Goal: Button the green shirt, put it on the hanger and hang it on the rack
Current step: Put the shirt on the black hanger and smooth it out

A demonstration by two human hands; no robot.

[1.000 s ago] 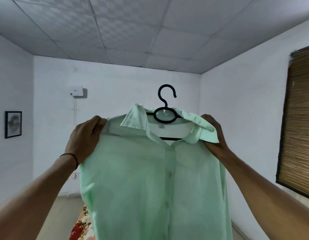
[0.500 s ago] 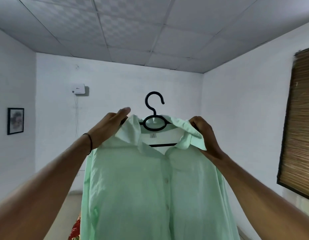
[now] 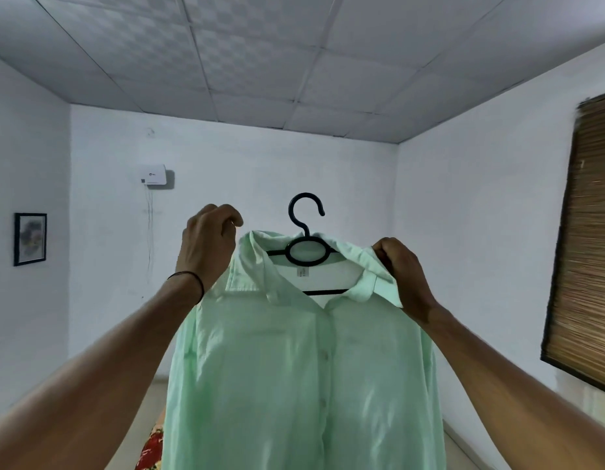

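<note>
- Head view: held up in mid-air before a white wall — green shirt (image 3: 294, 385) draped on the black hanger (image 3: 290, 213), front buttoned as far as visible, collar open.
- Gripping the collar's right side with the right hand (image 3: 404, 276); left hand (image 3: 206, 245) curled beside the other shoulder — cannot tell whether pinching cloth.
- Buttoning and hangering look done; left to do: hooking onto the rack, nowhere in view.

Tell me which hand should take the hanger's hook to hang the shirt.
Left. The left hand hovers near the hook of the black hanger, fingers curled, seemingly holding nothing, while the right hand grips the collar of the green shirt, carrying it.
</note>
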